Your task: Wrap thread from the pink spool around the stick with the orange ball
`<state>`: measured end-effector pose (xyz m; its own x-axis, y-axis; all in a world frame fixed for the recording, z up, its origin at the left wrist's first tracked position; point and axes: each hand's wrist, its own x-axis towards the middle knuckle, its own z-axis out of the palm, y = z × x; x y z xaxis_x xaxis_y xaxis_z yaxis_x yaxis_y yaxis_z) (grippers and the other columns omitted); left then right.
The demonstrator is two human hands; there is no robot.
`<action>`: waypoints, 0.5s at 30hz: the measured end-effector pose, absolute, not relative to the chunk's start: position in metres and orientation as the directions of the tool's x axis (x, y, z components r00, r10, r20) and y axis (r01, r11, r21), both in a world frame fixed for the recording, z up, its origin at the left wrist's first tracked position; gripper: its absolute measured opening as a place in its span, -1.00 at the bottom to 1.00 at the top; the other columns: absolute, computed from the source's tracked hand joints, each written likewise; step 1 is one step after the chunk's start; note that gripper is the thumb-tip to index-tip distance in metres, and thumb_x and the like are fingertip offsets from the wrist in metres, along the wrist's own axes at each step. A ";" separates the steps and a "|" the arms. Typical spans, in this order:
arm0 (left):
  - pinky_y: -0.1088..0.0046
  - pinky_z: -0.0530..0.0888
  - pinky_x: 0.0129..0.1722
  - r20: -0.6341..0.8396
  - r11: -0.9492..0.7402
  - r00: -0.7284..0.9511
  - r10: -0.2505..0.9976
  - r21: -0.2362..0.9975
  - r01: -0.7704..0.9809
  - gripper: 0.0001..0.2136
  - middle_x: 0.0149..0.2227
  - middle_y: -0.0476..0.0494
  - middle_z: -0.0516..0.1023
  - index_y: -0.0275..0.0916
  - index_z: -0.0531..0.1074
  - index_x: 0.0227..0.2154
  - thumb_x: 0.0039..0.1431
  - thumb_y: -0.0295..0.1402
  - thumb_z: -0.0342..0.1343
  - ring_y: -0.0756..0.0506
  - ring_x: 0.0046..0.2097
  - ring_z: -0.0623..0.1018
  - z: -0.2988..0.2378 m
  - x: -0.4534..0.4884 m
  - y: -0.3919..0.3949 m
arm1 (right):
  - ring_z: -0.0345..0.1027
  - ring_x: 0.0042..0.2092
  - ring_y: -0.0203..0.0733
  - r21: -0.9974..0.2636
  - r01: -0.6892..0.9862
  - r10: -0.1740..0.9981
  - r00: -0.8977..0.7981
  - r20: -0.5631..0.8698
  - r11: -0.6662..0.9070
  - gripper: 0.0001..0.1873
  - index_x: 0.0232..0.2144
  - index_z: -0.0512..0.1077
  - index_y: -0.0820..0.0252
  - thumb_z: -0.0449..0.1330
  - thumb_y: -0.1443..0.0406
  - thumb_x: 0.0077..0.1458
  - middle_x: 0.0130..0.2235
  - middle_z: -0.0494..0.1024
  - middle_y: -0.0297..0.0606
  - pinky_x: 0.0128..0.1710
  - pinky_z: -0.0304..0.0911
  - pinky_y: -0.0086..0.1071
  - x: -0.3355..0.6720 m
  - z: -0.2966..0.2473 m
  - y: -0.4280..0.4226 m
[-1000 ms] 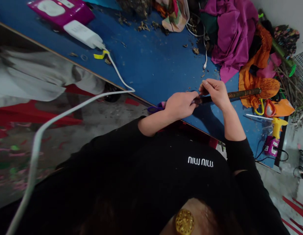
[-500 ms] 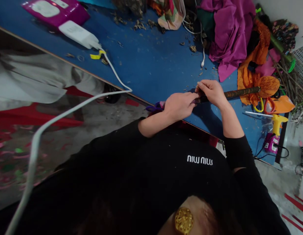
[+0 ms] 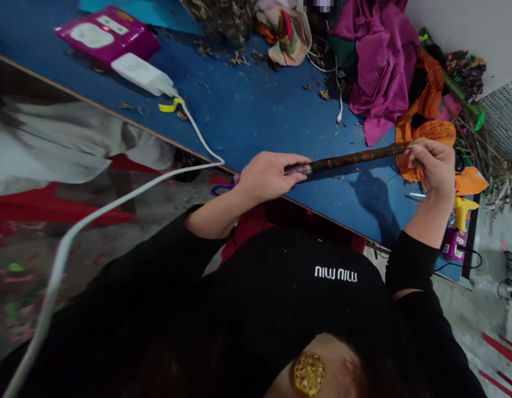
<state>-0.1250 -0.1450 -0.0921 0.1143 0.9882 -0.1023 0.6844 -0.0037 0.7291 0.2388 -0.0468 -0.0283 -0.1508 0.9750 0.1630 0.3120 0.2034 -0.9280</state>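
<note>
A dark brown stick (image 3: 355, 159) with lighter bands slants over the front edge of the blue table. Its left end, wrapped in something purplish, is gripped between the thumb and fingers of my left hand (image 3: 262, 176). My right hand (image 3: 437, 166) is closed in a pinch at the stick's far right end. Behind that hand shows a veined orange piece (image 3: 438, 131); whether it joins the stick is hidden. A purple loop (image 3: 220, 189), like a scissors handle, sticks out beside my left wrist; I cannot tell whether this hand holds it.
On the blue table (image 3: 264, 116) lie a purple power box (image 3: 119, 30) with a white plug (image 3: 142, 74), and a magenta cloth (image 3: 378, 66). A yellow glue gun (image 3: 463, 210) rests at the right end. A white cable (image 3: 127, 196) crosses on the left.
My right hand has slid rightward along the stick to its far end. My left hand has moved left and slightly down, so more of the stick shows between them.
</note>
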 end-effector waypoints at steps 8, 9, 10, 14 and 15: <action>0.22 0.58 0.03 -0.060 -0.019 0.082 0.995 0.682 0.731 -0.59 0.01 -0.12 0.77 -0.06 0.72 0.05 0.19 -0.16 0.17 -0.32 0.03 0.72 -0.087 -0.176 -0.169 | 0.09 -0.72 -0.56 -0.885 0.447 0.906 0.306 0.291 0.133 -0.53 -0.73 0.54 0.19 0.25 0.73 0.02 -0.71 0.39 -0.43 -0.60 -0.19 -0.21 0.297 -0.020 -0.014; 0.24 0.58 0.02 -0.064 -0.017 0.083 0.994 0.686 0.728 -0.59 -0.01 -0.10 0.78 -0.02 0.72 0.03 0.17 -0.15 0.18 -0.30 0.01 0.72 -0.087 -0.182 -0.172 | 0.06 -0.72 -0.56 -0.884 0.448 0.885 0.345 0.312 0.136 -0.49 -0.74 0.51 0.17 0.22 0.74 0.02 -0.73 0.35 -0.46 -0.59 -0.18 -0.22 0.299 -0.023 -0.009; 0.26 0.59 0.02 -0.067 -0.018 0.089 0.994 0.692 0.721 -0.60 -0.02 -0.08 0.78 0.01 0.72 0.01 0.15 -0.13 0.19 -0.29 0.00 0.72 -0.088 -0.187 -0.174 | 0.04 -0.72 -0.56 -0.886 0.440 0.866 0.377 0.330 0.146 -0.47 -0.75 0.48 0.15 0.21 0.74 0.04 -0.75 0.32 -0.49 -0.58 -0.17 -0.23 0.302 -0.026 -0.003; 0.35 0.62 -0.03 -0.135 0.017 0.143 0.980 0.782 0.623 -0.65 -0.16 -0.04 0.80 0.04 0.74 -0.10 0.07 -0.10 0.24 -0.24 -0.11 0.74 -0.085 -0.199 -0.180 | -0.07 -0.68 -0.53 -0.895 0.385 0.905 0.257 0.338 0.225 -0.47 -0.70 0.38 0.05 0.18 0.57 0.24 -0.76 0.20 -0.55 -0.54 -0.19 -0.24 0.312 -0.042 0.014; 0.36 0.63 -0.03 -0.161 0.042 0.156 0.975 0.813 0.580 -0.66 -0.20 -0.06 0.80 0.02 0.74 -0.11 0.05 -0.11 0.26 -0.23 -0.13 0.74 -0.083 -0.198 -0.180 | -0.09 -0.67 -0.51 -0.891 0.384 0.937 0.147 0.317 0.241 -0.47 -0.70 0.34 0.02 0.18 0.49 0.29 -0.75 0.18 -0.55 -0.53 -0.19 -0.24 0.312 -0.046 0.015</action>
